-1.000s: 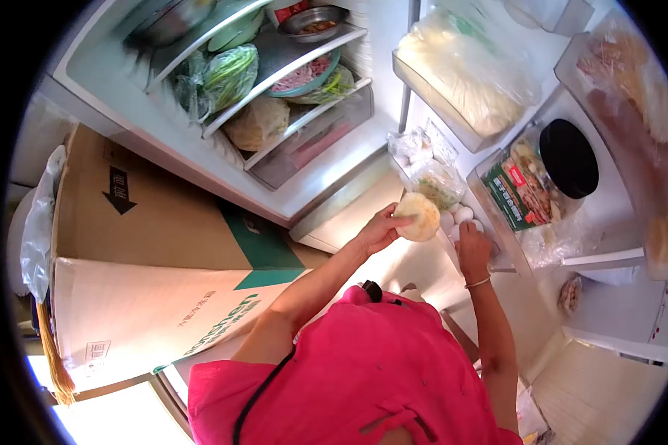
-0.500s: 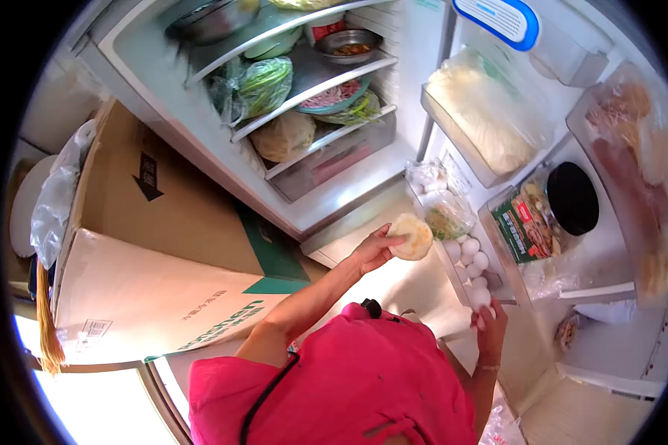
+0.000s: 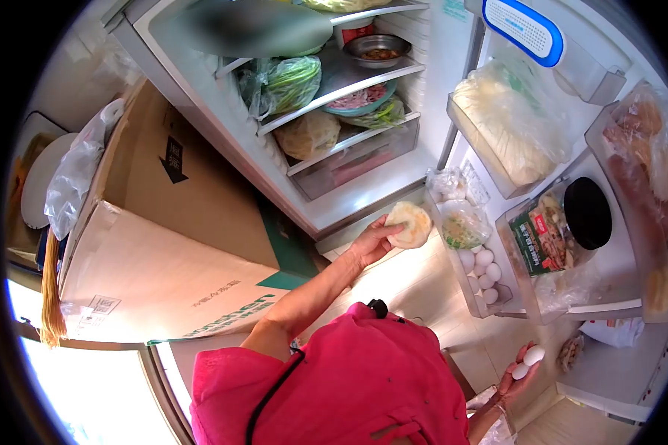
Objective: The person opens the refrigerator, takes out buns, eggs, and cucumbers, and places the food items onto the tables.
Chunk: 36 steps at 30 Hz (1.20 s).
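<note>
My left hand [image 3: 371, 243] pinches a round, pale flatbread [image 3: 412, 225] with browned patches, held in front of the open fridge. To the lower right, away from the door, my right hand [image 3: 510, 382] is palm-up and cups two white eggs [image 3: 533, 356]. More white eggs [image 3: 484, 257] lie in the low door bin [image 3: 503, 297], between my two hands. A knotted plastic bag with greenish food [image 3: 464, 226] sits in that same bin, behind the eggs.
Fridge shelves hold bagged green vegetables [image 3: 293, 83] and a metal bowl [image 3: 377, 50]. Door bins carry a bag of white food [image 3: 508, 122], a green packet [image 3: 545, 241] and a black-lidded jar [image 3: 588, 213]. A large cardboard box [image 3: 193, 230] stands at left.
My right hand has moved from the egg bin down and to the right, bringing eggs out with it. My left hand still holds the flatbread. The view has shifted slightly.
</note>
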### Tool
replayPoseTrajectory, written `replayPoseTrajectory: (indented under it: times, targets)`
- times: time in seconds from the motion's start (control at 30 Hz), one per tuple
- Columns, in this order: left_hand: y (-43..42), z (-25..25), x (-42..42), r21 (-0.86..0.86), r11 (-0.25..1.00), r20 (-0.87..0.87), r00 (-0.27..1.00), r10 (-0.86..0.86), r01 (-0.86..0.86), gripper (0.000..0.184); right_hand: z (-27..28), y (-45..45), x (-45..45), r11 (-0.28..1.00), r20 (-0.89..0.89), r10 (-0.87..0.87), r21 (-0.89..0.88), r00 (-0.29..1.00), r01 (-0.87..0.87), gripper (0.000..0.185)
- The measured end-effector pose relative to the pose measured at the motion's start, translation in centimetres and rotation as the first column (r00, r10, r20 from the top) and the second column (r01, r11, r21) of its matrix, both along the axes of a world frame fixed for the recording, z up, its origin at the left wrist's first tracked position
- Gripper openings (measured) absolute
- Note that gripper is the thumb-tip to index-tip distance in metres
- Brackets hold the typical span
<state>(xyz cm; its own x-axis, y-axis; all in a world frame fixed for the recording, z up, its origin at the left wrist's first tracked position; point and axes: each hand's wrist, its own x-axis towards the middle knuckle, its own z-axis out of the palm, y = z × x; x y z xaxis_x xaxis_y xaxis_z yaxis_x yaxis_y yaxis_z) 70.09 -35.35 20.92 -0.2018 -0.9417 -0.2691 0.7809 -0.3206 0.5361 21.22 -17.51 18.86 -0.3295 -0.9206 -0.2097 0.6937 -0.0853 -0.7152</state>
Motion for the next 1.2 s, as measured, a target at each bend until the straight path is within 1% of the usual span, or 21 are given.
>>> replayPoseTrajectory:
  times: [0.07,0.13,0.2,0.3,0.37,0.43,0.5,0.53,0.63,0.7,0.73,0.83,0.93,1.03,1.13,1.2]
  targets:
    - [0.1,0.7,0.3,0.008,1.000,0.004,1.000,0.028,-0.028,0.040,-1.3,-0.4,-1.5,0.994,0.027,0.051,-0.098,0.998,-0.048,0.052]
    - [0.2,0.8,0.8,0.010,0.999,0.017,0.998,0.053,-0.053,0.039,0.2,-1.4,-0.7,0.996,0.009,0.013,-0.094,1.000,-0.012,0.051]
    - [0.1,1.1,1.4,0.008,0.998,0.038,0.997,0.069,-0.069,0.039,2.3,-2.2,0.8,0.992,0.001,0.015,-0.127,1.000,-0.015,0.051]
    - [0.1,2.5,2.0,0.019,0.990,0.053,0.989,0.139,-0.141,0.040,1.5,-2.8,0.0,0.985,0.012,0.054,-0.164,0.998,-0.052,0.051]
    - [-0.1,3.2,2.6,-0.023,0.986,0.080,0.983,0.165,-0.164,0.039,0.3,-2.9,-0.9,0.980,0.022,0.087,-0.183,0.996,-0.082,0.051]
    - [-0.4,4.2,3.3,-0.056,0.983,0.081,0.980,0.179,-0.175,0.038,1.0,-3.1,0.0,0.974,0.027,0.111,-0.201,0.993,-0.103,0.052]
    - [-0.6,5.0,3.8,-0.077,0.982,0.057,0.982,0.179,-0.174,0.037,1.6,-3.3,0.8,0.985,0.035,0.052,-0.164,0.998,-0.046,0.051]
    - [-0.9,4.9,4.2,-0.054,0.982,0.029,0.983,0.181,-0.179,0.036,2.0,-3.4,1.2,0.989,0.038,0.023,-0.144,0.999,-0.017,0.051]
    - [-1.5,5.1,4.6,0.024,0.979,-0.043,0.978,0.204,-0.203,0.036,3.2,-3.3,2.3,0.985,-0.035,-0.012,-0.172,0.999,0.006,0.051]
    - [-1.3,6.7,4.0,0.085,0.968,-0.072,0.967,0.244,-0.238,0.038,2.8,-3.0,1.5,0.986,-0.042,-0.022,-0.168,0.999,0.014,0.052]
    - [-1.4,6.4,3.9,0.116,0.963,-0.069,0.965,0.254,-0.245,0.040,2.5,-2.9,1.1,0.986,-0.046,-0.027,-0.165,0.999,0.019,0.052]
    - [-1.6,5.0,3.8,0.188,0.951,-0.059,0.964,0.261,-0.246,0.044,1.9,-3.6,-0.1,0.950,-0.142,0.103,-0.281,0.984,-0.140,0.052]
    - [-1.4,4.1,3.7,0.227,0.951,-0.044,0.973,0.225,-0.209,0.045,1.8,-4.0,-0.5,0.938,-0.167,0.122,-0.301,0.978,-0.169,0.053]
    - [-0.9,3.9,3.6,0.253,0.949,-0.014,0.980,0.197,-0.187,0.045,2.7,-4.7,0.1,0.952,-0.189,0.023,-0.296,0.982,-0.079,0.053]
    - [-0.7,3.3,3.7,0.251,0.951,-0.002,0.982,0.187,-0.180,0.045,2.4,-5.0,-1.1,0.963,-0.195,0.038,-0.256,0.980,-0.088,0.055]
    - [-0.5,3.2,3.9,0.249,0.951,0.011,0.983,0.185,-0.182,0.046,1.9,-5.0,-2.0,0.973,-0.250,0.008,-0.222,0.968,-0.065,0.057]
